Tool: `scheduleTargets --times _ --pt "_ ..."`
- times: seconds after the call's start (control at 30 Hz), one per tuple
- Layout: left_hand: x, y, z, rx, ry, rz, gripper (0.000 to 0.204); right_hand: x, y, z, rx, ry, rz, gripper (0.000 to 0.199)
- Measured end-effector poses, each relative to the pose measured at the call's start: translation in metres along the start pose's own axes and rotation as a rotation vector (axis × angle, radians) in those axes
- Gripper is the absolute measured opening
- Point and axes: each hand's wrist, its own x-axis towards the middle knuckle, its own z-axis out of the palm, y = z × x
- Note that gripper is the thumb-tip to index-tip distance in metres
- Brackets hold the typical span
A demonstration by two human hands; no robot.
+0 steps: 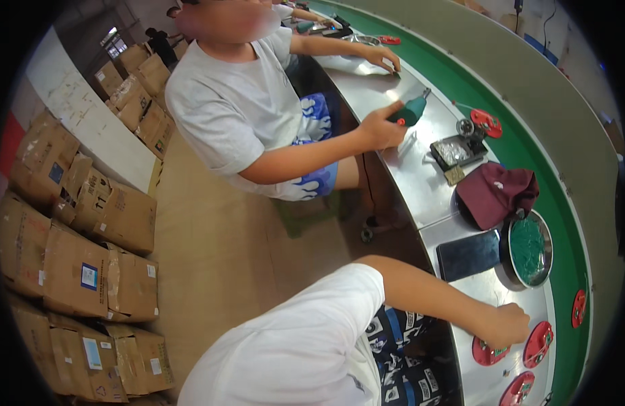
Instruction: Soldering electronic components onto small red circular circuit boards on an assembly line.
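My left hand [507,326] is over a red round part [485,353] on the metal table. Its fingers are curled together, and what they pinch, if anything, is hidden. A small green piece shows on the red part just below the fingers. Beside it lies a second red round part [539,344] with wires on it, and nearer the lower edge a third red part [517,390] is partly cut off. My right hand is out of the picture.
A metal bowl [549,260] of green pieces, a black phone [468,256] and a maroon cap [492,196] lie beyond my arm. A co-worker holds a green electric screwdriver [413,111] near a black tray [458,162]. A green belt [563,223] borders the table; cardboard boxes [75,267] are stacked left.
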Motion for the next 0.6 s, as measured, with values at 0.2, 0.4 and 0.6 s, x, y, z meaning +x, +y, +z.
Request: scheduleTargets --times 0.2,0.4,0.6 --pt "0.006 0.001 0.000 -0.076 -0.010 -0.012 0.021 -0.001 -0.001 0.002 0.009 -0.019 0.022 0.032" --pt "-0.005 0.001 -0.001 -0.111 0.006 -0.060 0.020 0.018 0.017 -0.008 0.999 -0.823 0.383 0.031" --pt "-0.012 -0.005 0.025 -0.129 0.102 -0.096 0.018 -0.011 -0.004 0.017 0.011 0.053 0.049 0.030"
